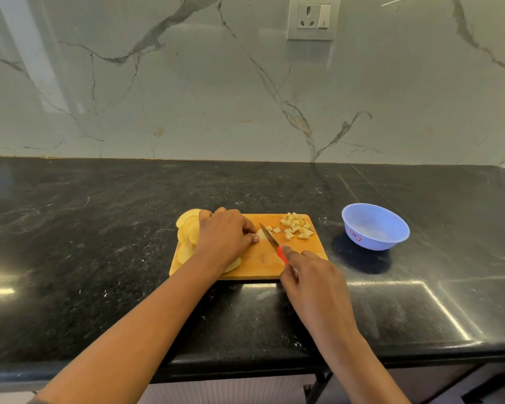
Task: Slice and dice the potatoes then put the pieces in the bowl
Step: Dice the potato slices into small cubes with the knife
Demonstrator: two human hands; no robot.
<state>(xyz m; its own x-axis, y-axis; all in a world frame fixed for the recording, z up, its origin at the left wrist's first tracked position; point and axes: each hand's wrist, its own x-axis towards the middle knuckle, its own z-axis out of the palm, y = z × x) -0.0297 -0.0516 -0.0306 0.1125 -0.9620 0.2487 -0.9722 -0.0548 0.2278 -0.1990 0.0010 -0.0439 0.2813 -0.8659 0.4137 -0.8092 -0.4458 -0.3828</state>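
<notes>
Right hand (311, 277) grips knife (269, 238); left hand (225, 234) pinches potato piece (261, 235) at board (263, 258) centre. Dicing in progress. Cubes (296, 227) at 2 o'clock, slices (187, 228) at 9, bowl (375, 225) off-board at 3. Next, likely: short cuts clear of the left hand.

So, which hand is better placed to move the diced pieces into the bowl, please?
The right hand, probably: the diced pieces and the bowl lie on its side, though it holds the knife. The left hand pins a potato piece.

Knife handle (282, 253) was mostly hidden by right hand (314, 285); potato piece (261, 235), at blade's 9 o'clock, was largely covered by left hand (225, 234); label (355, 235) on bowl (375, 245) too sm. to be read.
</notes>
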